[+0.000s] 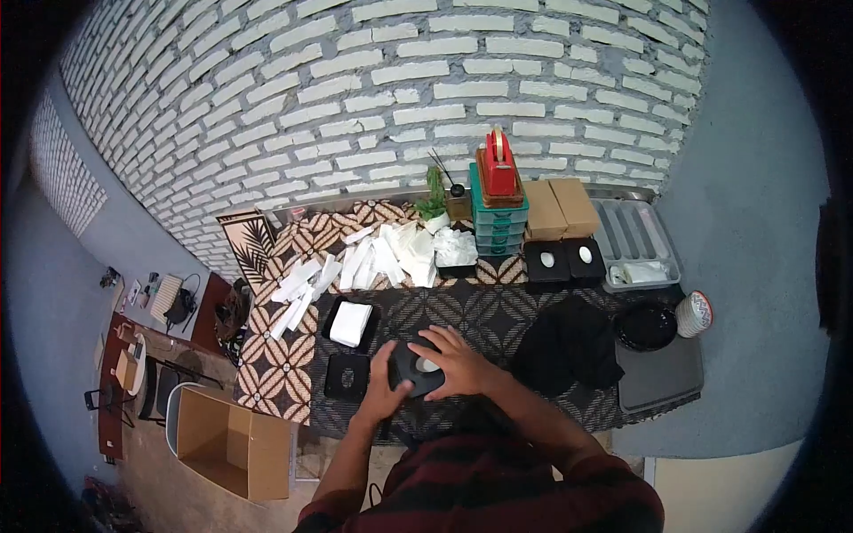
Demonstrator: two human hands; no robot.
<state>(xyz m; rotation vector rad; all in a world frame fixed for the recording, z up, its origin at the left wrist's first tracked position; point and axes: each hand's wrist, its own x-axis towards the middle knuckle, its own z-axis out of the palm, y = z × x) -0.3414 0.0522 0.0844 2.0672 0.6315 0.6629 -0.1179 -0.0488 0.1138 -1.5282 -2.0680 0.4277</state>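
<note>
Holding: both my hands are on a small black box (416, 366) at the near edge of the patterned tablecloth (284, 360), right in front of me.
Left hand (384, 389): fingers curl round the box's left side, thumb up along its edge, gripping it.
Right hand (456, 362): lies over the box's top and right side, fingers spread and pressing down on it; something pale shows between my fingers.
Just left of the box: an empty black tray (346, 377), and beyond it a second black tray with a white folded piece (351, 322) inside.
To the right: a heap of black cloth (569, 348), then a black round dish (646, 326) and a patterned cup (696, 314) at the far right.
Farther: two black boxes with white ovals (564, 259), a scatter of white paper packets (355, 266) to the left.
Farthest: a green stack of drawers (498, 218) with a red holder (498, 167) on top, brown cardboard boxes (560, 209), a grey tray (635, 235), all against the white brick wall (355, 98).
Near left, on the floor: an open cardboard box (233, 441).
</note>
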